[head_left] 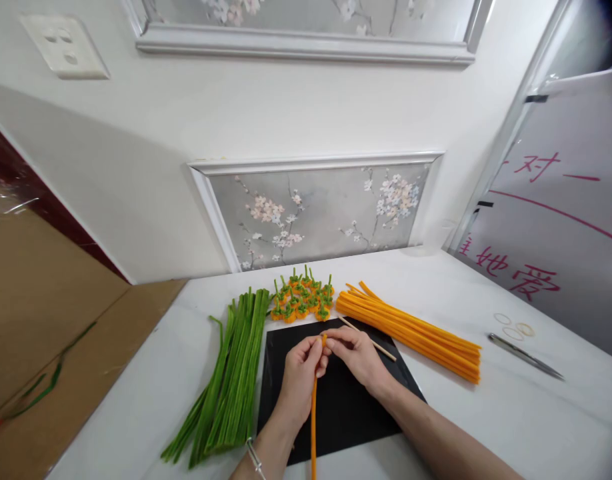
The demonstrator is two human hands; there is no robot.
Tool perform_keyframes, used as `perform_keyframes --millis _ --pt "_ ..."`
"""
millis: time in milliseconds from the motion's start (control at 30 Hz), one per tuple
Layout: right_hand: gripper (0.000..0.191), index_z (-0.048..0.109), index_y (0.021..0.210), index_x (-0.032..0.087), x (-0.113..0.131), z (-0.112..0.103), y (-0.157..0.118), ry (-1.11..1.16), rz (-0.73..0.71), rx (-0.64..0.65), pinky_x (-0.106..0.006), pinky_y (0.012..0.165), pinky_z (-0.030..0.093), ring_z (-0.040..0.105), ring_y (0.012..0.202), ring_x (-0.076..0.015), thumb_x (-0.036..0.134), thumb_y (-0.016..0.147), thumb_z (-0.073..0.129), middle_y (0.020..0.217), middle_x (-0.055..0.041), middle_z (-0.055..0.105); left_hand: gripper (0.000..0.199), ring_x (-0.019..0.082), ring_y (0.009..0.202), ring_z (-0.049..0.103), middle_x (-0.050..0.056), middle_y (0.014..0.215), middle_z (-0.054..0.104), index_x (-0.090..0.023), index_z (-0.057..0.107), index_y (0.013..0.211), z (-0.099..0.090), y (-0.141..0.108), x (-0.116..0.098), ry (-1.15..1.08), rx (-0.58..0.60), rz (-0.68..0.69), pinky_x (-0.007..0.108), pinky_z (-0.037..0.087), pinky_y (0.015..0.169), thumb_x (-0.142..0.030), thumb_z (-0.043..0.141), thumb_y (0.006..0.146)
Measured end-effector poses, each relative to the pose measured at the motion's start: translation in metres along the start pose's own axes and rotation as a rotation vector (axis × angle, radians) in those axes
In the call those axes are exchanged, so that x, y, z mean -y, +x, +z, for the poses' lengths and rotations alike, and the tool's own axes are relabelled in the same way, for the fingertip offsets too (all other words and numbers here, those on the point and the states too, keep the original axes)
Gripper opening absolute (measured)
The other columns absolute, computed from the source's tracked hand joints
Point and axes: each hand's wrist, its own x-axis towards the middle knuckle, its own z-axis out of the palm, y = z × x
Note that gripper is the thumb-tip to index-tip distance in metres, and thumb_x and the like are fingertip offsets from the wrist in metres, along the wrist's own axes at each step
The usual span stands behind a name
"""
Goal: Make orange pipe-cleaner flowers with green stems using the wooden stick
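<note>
An orange pipe cleaner (313, 420) hangs down from between my hands, its upper end bent or curled at the fingertips. My left hand (303, 370) is closed on it, thumb and fingers pinching near the top. My right hand (353, 353) pinches the same upper end from the other side; the fingers partly hide it. Both hands are over a black mat (351, 417). A thin wooden stick (369, 339) lies on the mat's far right part, just beyond my right hand.
A bundle of green pipe cleaners (241, 380) lies left of the mat, an orange bundle (411, 333) to the right. Several small orange pieces with green tops (302, 297) sit behind. Tweezers (526, 357) and rubber bands (513, 328) lie far right. A wall panel (326, 213) borders the white table (536, 427).
</note>
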Motion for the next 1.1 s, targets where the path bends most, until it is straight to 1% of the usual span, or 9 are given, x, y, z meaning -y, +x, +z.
perform_keyframes --millis 100,233,367,500,633,733,933,1000,1100 --pt "0.017 0.078 0.084 0.022 -0.003 -0.002 -0.001 0.000 -0.020 -0.013 -0.032 0.074 0.054 0.067 0.080 -0.0209 0.033 0.078 0.067 0.086 -0.0062 0.071 0.030 0.005 0.050 0.040 0.000 0.065 0.055 -0.012 0.062 0.074 0.001 0.001 0.002 0.011 -0.002 0.002 0.017 0.029 0.046 -0.041 0.066 0.079" --pt "0.014 0.078 0.081 0.023 -0.008 -0.003 -0.002 -0.021 -0.050 -0.039 -0.032 0.071 0.055 0.067 0.079 -0.0204 0.032 0.078 0.067 0.087 -0.0063 0.069 0.034 0.004 0.044 0.039 -0.001 0.057 0.053 -0.013 0.058 0.068 0.002 0.001 0.004 0.039 -0.023 -0.003 0.017 0.025 0.042 -0.044 0.065 0.079" --pt "0.014 0.078 0.085 0.024 -0.009 -0.003 -0.005 -0.056 -0.078 -0.047 -0.031 0.072 0.054 0.066 0.081 -0.0202 0.027 0.080 0.065 0.088 -0.0060 0.068 0.038 0.003 0.040 0.034 -0.004 0.053 0.047 -0.014 0.054 0.064 0.001 0.000 0.004 0.047 -0.019 -0.017 0.017 0.017 0.039 -0.046 0.065 0.079" --pt "0.018 0.078 0.089 0.025 -0.002 -0.001 -0.008 -0.089 -0.120 -0.025 -0.028 0.071 0.054 0.066 0.080 -0.0185 0.024 0.084 0.061 0.089 -0.0051 0.068 0.039 0.001 0.039 0.026 -0.006 0.052 0.042 -0.014 0.050 0.062 0.000 0.000 0.002 0.030 -0.009 -0.035 0.017 0.015 0.039 -0.046 0.063 0.080" --pt "0.022 0.077 0.095 0.026 0.003 -0.001 -0.011 -0.130 -0.171 -0.010 -0.027 0.071 0.053 0.066 0.080 -0.0175 0.022 0.088 0.056 0.088 -0.0047 0.068 0.037 0.001 0.038 0.024 -0.007 0.052 0.043 -0.015 0.050 0.063 0.001 0.001 0.000 -0.001 -0.002 -0.082 0.016 0.013 0.038 -0.046 0.064 0.079" --pt "0.028 0.076 0.101 0.027 0.003 -0.002 -0.013 -0.251 -0.273 -0.009 -0.026 0.070 0.053 0.066 0.080 -0.0166 0.018 0.090 0.052 0.089 -0.0050 0.068 0.036 0.000 0.037 0.024 -0.006 0.052 0.046 -0.015 0.051 0.066 0.000 0.001 -0.001 -0.036 0.003 -0.132 0.016 0.012 0.037 -0.046 0.065 0.077" --pt "0.041 0.072 0.112 0.031 0.004 -0.006 -0.018 -0.637 -0.512 0.009 -0.026 0.071 0.053 0.066 0.083 -0.0167 0.011 0.093 0.041 0.095 -0.0061 0.069 0.039 0.000 0.034 0.020 -0.006 0.052 0.049 -0.016 0.049 0.067 -0.004 0.002 -0.003 -0.126 0.033 -0.230 0.017 0.009 0.036 -0.049 0.068 0.072" --pt "0.041 0.071 0.113 0.031 0.007 -0.007 -0.018 -0.729 -0.544 0.011 -0.027 0.073 0.053 0.065 0.083 -0.0172 0.010 0.094 0.040 0.096 -0.0062 0.069 0.040 0.000 0.034 0.021 -0.004 0.053 0.051 -0.016 0.051 0.068 -0.005 0.002 -0.005 -0.147 0.042 -0.237 0.018 0.009 0.036 -0.052 0.068 0.072" --pt "0.040 0.072 0.111 0.030 0.011 -0.009 -0.018 -0.803 -0.539 0.011 -0.028 0.072 0.053 0.065 0.082 -0.0183 0.010 0.094 0.041 0.095 -0.0064 0.070 0.042 0.000 0.036 0.026 -0.002 0.058 0.056 -0.013 0.057 0.072 -0.003 0.000 -0.008 -0.151 0.067 -0.208 0.018 0.010 0.037 -0.053 0.068 0.073"
